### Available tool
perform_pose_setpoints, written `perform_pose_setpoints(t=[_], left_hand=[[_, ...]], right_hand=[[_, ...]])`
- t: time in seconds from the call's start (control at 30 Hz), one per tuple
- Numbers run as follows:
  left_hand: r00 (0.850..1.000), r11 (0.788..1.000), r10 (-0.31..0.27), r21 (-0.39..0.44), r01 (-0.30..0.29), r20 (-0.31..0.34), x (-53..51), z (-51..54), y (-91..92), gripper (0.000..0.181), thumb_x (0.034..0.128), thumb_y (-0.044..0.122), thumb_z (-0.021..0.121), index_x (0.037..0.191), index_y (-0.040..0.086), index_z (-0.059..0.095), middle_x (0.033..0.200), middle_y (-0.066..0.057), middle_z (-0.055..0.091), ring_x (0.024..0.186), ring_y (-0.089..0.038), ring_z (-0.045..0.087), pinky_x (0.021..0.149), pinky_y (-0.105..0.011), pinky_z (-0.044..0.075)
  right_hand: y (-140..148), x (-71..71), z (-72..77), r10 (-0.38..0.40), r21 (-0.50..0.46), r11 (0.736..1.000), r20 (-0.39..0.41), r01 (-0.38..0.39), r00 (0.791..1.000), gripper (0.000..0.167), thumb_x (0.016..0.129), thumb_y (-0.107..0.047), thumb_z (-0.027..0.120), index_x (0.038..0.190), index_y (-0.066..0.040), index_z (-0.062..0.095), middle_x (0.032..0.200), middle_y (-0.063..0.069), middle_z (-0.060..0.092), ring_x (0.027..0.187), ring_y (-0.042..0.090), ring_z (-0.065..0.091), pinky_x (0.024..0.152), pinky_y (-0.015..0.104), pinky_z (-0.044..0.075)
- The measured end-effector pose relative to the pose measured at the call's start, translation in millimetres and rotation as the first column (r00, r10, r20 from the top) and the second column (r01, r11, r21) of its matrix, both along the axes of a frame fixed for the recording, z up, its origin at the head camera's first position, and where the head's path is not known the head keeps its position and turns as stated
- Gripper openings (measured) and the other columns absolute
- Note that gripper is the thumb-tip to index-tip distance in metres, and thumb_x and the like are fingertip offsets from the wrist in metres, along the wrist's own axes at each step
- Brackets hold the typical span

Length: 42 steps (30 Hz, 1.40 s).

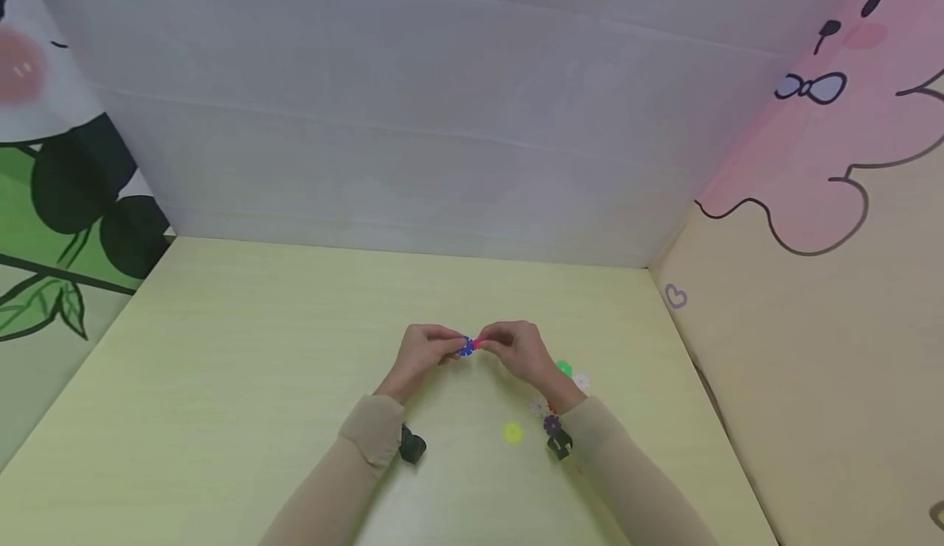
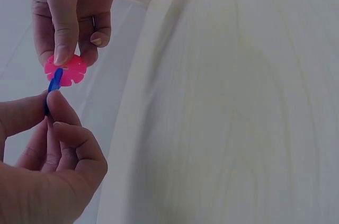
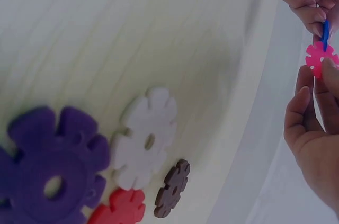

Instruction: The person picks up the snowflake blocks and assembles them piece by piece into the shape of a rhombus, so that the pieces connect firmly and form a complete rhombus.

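Observation:
Between thumb and fingers, my left hand (image 1: 425,355) pinches a blue notched plastic disc (image 1: 466,347). My right hand (image 1: 519,351) pinches a pink notched disc (image 2: 67,70) by its far edge. The two discs meet roughly at right angles, the blue one's edge at a slot of the pink one; how deep it sits I cannot tell. Both hands are raised off the table. In the right wrist view the pink disc (image 3: 319,59) faces the camera, while the blue disc (image 3: 326,35) shows edge-on.
Loose notched discs lie near my right forearm: yellow (image 1: 512,433), purple (image 1: 551,425), green (image 1: 564,367), white (image 1: 581,381), and, in the right wrist view, red (image 3: 121,208) and brown (image 3: 172,188). The pale table (image 1: 280,398) meets a white back panel (image 1: 442,120) and printed side panels.

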<state>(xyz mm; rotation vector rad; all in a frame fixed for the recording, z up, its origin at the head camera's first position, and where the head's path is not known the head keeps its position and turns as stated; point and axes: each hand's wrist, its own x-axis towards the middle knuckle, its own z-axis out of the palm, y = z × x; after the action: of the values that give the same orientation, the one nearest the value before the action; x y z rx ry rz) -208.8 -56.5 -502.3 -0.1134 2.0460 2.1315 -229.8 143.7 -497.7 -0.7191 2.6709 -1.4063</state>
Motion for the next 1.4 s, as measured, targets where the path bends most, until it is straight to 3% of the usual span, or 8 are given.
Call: perform_pose_setpoints(t=[0.13, 0.33, 0.77, 1.13, 1.4], left_hand=[[1.000, 1.000, 0.017, 0.015, -0.017, -0.003, 0.7, -2.0, 1.2, 0.010, 0.0814, 0.009, 0.076, 0.087, 0.001, 0.075, 0.081, -0.013, 0.069, 0.069, -0.020, 0.064, 0.073, -0.043, 0.051], [1.000, 0.999, -0.001, 0.050, 0.001, 0.006, 0.1, -5.5, -0.7, 0.015, 0.0813, 0.012, 0.077, 0.090, 0.000, 0.074, 0.083, -0.013, 0.069, 0.070, -0.020, 0.065, 0.071, -0.039, 0.051], [0.996, 0.993, -0.088, 0.081, 0.087, 0.008, -0.3, -6.3, 0.1, 0.017, 0.0834, 0.009, 0.074, 0.097, -0.001, 0.072, 0.089, -0.015, 0.070, 0.086, -0.036, 0.066, 0.081, -0.047, 0.049], [0.990, 0.987, -0.137, 0.081, 0.136, 0.015, -1.3, -7.6, 1.5, 0.025, 0.0821, 0.013, 0.076, 0.100, -0.003, 0.071, 0.092, -0.016, 0.070, 0.087, -0.034, 0.065, 0.086, -0.051, 0.046], [0.989, 0.988, -0.145, 0.050, 0.143, 0.030, -3.5, -7.7, 1.9, 0.022, 0.0825, 0.017, 0.076, 0.096, 0.000, 0.073, 0.089, -0.012, 0.070, 0.079, -0.024, 0.066, 0.082, -0.048, 0.049]], right_hand=[[-0.8, 0.6, -0.3, -0.004, -0.004, 1.000, -0.028, 0.004, 1.000, 0.005, 0.087, -0.013, 0.070, 0.090, -0.014, 0.074, 0.087, -0.008, 0.070, 0.080, 0.005, 0.065, 0.070, 0.024, 0.052], [-0.4, 0.5, 1.5, -0.005, -0.016, 1.000, -0.006, 0.005, 1.000, 0.006, 0.087, -0.013, 0.070, 0.093, -0.012, 0.073, 0.089, -0.005, 0.070, 0.080, 0.007, 0.065, 0.070, 0.024, 0.052], [7.1, -1.0, 1.9, 0.020, -0.069, 0.997, 0.026, -0.018, 0.999, 0.010, 0.088, -0.014, 0.070, 0.097, -0.012, 0.073, 0.092, -0.004, 0.070, 0.082, 0.011, 0.066, 0.072, 0.028, 0.052], [8.0, -1.2, 1.2, 0.026, -0.088, 0.996, 0.043, -0.023, 0.999, 0.014, 0.088, -0.014, 0.069, 0.100, -0.009, 0.073, 0.095, -0.001, 0.070, 0.085, 0.012, 0.066, 0.074, 0.027, 0.052], [4.6, -1.6, 3.5, 0.019, -0.073, 0.997, 0.062, -0.014, 0.998, 0.014, 0.088, -0.013, 0.069, 0.101, -0.011, 0.074, 0.096, -0.003, 0.070, 0.086, 0.010, 0.066, 0.074, 0.026, 0.052]])
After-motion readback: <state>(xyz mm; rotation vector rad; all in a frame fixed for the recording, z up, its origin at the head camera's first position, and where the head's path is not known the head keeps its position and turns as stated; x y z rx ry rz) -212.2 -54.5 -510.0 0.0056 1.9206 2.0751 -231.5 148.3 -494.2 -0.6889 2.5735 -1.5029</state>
